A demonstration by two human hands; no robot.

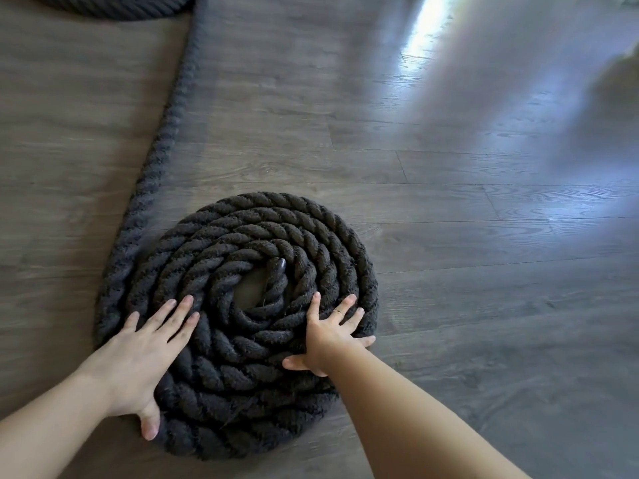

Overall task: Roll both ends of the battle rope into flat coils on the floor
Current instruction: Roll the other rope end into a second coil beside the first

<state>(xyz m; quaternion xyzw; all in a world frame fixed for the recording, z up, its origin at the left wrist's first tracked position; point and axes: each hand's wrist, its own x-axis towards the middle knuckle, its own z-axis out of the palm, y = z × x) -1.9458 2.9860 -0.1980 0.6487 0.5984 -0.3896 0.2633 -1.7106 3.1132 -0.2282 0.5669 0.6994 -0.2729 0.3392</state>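
Observation:
A thick black battle rope lies wound into a flat coil (242, 236) on the floor in front of me, its capped end (280, 263) near the small open centre. My left hand (145, 354) rests flat on the coil's left side, fingers spread. On the coil's right side my right hand (332, 337) presses down with splayed fingers. From the coil's left edge the loose rope (166, 126) runs away toward the top of the view. There it meets a second coil (114, 6), of which only the near rim shows at the top left.
Grey-brown wood-plank floor (449, 305) surrounds the coil. Bright window glare (428, 32) falls across the upper right. A blurred pale shape (619, 67) sits at the right edge.

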